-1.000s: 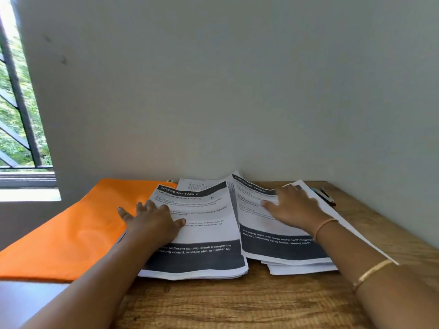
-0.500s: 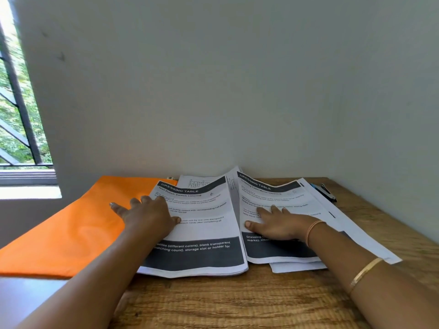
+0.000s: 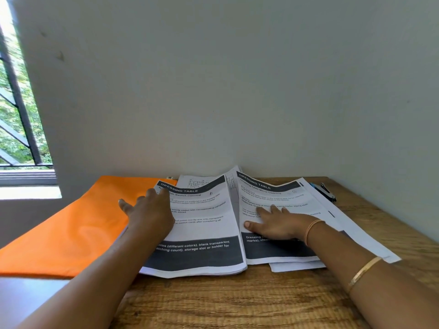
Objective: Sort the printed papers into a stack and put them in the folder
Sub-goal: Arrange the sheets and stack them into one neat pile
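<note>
Right hand point(image 3: 280, 225) nearer, wooden table point(image 3: 237, 300), grey wall point(image 3: 237, 91)

Head-worn camera looks forward and down, close over the desk point(image 3: 237, 300).

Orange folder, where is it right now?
Head view: the orange folder lies flat on the left, near the window, its right edge meeting the paper stack under the left hand.

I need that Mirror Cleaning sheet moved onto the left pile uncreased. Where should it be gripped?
Likely the far edge of the Mirror Cleaning sheet, right hand reaching over from above: it buckles upward there, so fingers could slip under, while its near edge lies flat on the sheets beneath.
</note>
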